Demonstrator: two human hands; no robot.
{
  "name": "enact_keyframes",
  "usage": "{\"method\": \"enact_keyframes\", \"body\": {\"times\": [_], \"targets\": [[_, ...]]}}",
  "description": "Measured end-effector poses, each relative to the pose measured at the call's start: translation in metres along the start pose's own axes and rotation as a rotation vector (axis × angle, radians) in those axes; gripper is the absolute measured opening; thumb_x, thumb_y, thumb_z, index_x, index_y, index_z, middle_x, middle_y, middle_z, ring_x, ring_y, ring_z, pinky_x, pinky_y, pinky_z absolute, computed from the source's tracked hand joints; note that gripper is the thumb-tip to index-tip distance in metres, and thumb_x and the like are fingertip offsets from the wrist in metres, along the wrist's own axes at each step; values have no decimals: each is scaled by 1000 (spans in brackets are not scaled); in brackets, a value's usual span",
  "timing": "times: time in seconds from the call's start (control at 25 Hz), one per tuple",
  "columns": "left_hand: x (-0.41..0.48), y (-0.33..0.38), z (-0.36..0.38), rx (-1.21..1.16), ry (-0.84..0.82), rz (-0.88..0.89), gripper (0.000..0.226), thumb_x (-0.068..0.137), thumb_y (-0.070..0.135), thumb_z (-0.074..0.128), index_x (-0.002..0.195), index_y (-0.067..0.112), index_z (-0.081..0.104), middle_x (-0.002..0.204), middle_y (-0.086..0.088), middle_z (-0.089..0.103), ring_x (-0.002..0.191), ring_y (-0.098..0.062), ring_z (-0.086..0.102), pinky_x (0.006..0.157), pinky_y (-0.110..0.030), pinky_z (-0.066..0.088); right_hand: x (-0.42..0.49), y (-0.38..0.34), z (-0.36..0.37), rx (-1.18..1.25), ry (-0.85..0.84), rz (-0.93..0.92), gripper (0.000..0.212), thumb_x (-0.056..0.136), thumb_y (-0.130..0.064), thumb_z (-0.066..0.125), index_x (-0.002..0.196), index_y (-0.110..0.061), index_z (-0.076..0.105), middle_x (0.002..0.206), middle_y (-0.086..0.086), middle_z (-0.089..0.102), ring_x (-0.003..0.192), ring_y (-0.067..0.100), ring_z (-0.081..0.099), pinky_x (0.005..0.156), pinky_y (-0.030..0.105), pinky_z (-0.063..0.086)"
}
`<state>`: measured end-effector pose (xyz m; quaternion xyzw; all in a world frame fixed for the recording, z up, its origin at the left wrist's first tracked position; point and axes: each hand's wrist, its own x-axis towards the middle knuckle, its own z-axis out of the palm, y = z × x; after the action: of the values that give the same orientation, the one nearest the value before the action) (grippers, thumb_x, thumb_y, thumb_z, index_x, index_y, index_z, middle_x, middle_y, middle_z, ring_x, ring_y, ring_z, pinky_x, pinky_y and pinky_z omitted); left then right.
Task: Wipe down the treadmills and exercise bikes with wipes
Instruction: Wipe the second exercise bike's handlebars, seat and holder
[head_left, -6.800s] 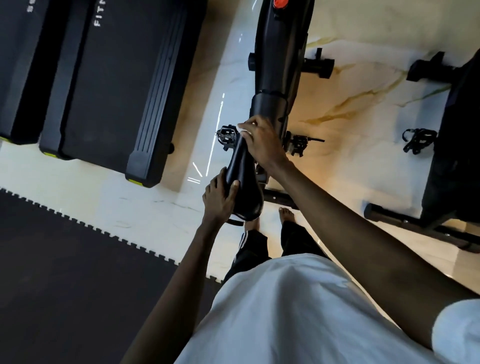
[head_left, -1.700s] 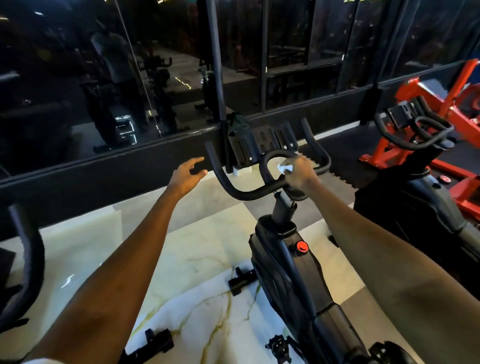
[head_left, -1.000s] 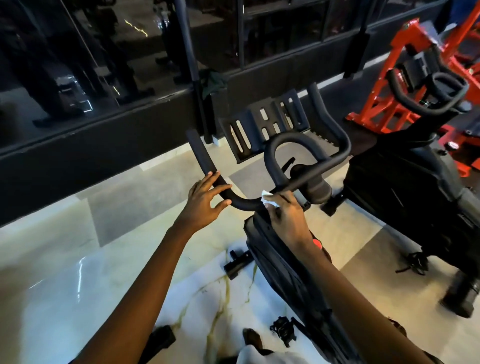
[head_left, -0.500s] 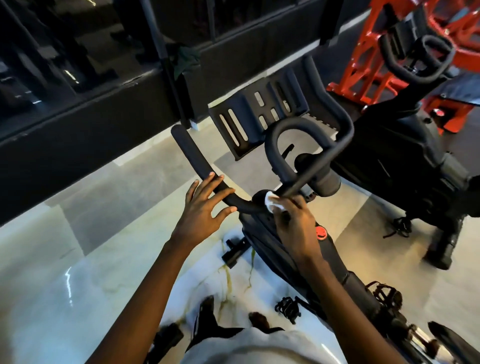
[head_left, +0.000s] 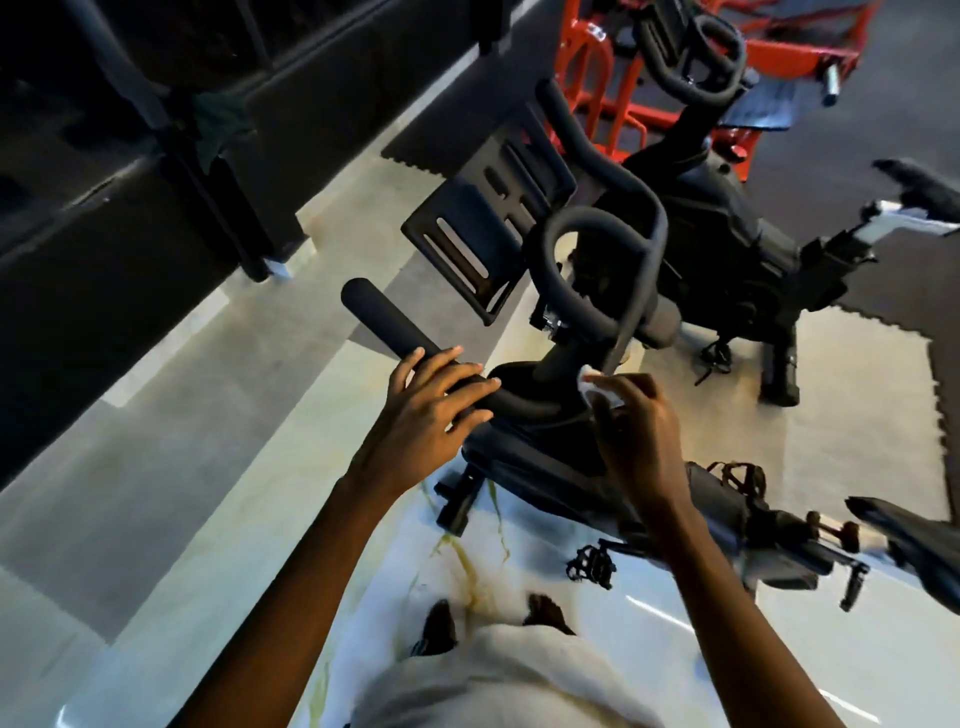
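Note:
A black exercise bike (head_left: 535, 467) stands in front of me on the marble floor. My left hand (head_left: 431, 410) rests with straight, spread fingers on the left bar of its black handlebar (head_left: 384, 325). My right hand (head_left: 631, 431) pinches a small white wipe (head_left: 597, 387) and presses it against the handlebar's base, where the bars meet the stem. A slotted black tablet holder (head_left: 483, 234) sits above the bars.
A second black bike (head_left: 727, 228) stands to the right, with a red machine (head_left: 597, 78) behind it. A dark glass wall (head_left: 130, 156) runs along the left. A bike pedal (head_left: 592, 564) and my feet are below. A black seat (head_left: 914, 545) juts in at the right edge.
My view has tilted further down over the bike. The left hand slid slightly up onto the left bar. The right hand with the wipe stays at the handlebar's base.

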<state>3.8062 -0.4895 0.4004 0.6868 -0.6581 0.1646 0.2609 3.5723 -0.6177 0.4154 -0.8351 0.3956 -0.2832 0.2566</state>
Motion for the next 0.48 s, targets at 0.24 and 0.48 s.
{"method": "enact_keyframes", "body": {"times": [0.24, 0.48], "targets": [[5, -22, -9, 56, 8, 49, 33, 93, 38, 71, 122, 23, 72, 126, 2, 68, 135, -19, 51, 120, -40, 10, -27, -33, 34, -38, 42, 46, 33, 87, -1, 70, 118, -13, 69, 121, 7, 56, 102, 11, 56, 87, 5, 42], [8, -22, -8, 73, -15, 42, 33, 93, 40, 70, 121, 23, 72, 123, 3, 69, 132, -17, 51, 121, -40, 7, -14, -16, 13, 1, 116, 80, 34, 85, -1, 73, 117, -13, 70, 117, 10, 58, 97, 10, 56, 86, 19, 55]]}}
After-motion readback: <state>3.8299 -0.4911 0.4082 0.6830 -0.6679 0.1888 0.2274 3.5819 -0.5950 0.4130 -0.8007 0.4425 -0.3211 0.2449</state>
